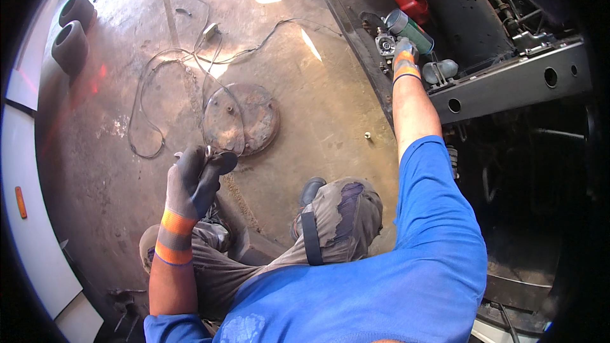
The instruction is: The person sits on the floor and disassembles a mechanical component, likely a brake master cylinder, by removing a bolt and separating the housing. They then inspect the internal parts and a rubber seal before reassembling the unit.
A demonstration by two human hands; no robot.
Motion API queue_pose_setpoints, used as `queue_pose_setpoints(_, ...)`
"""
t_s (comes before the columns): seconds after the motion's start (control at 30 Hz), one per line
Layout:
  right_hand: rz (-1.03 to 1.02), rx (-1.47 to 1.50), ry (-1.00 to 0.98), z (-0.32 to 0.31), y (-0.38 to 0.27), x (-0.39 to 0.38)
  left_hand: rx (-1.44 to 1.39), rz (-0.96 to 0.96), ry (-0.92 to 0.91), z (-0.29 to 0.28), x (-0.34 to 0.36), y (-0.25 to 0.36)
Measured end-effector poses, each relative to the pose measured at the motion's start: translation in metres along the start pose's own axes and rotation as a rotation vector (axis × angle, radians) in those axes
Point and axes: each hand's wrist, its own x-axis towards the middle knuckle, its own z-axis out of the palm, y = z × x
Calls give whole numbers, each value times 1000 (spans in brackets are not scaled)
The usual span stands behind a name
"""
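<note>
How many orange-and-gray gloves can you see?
2. One glove is on the left hand, above the person's lap; the other glove is on the right hand, by the green cylinder. Dark areas could hide more.

Head-worn wide fisheye view, from above, steeply down toward the floor [324, 114]

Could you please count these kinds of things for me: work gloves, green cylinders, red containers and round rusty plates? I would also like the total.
Work gloves: 2
Green cylinder: 1
Red container: 1
Round rusty plate: 1
Total: 5
</note>
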Motion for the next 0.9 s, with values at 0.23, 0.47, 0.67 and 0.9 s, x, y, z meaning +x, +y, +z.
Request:
queue_pose_setpoints(0.23, -190, 457, -184, -29, -59, -81, -230, -73, 58, 5, 0, -7)
queue_pose_setpoints(0.47, -231, 319, -826, -66, -71, -343, -311, -260, 37, -6, -1, 8)
queue_pose_setpoints(0.67, 185, 461, -1188, -77, -60, -420, -270, -166, -69, 11, 11, 17)
queue_pose_setpoints(0.9, 392, 401, -1248, -52, -44, -440, -393, -310, -67, 31, 23, -20)
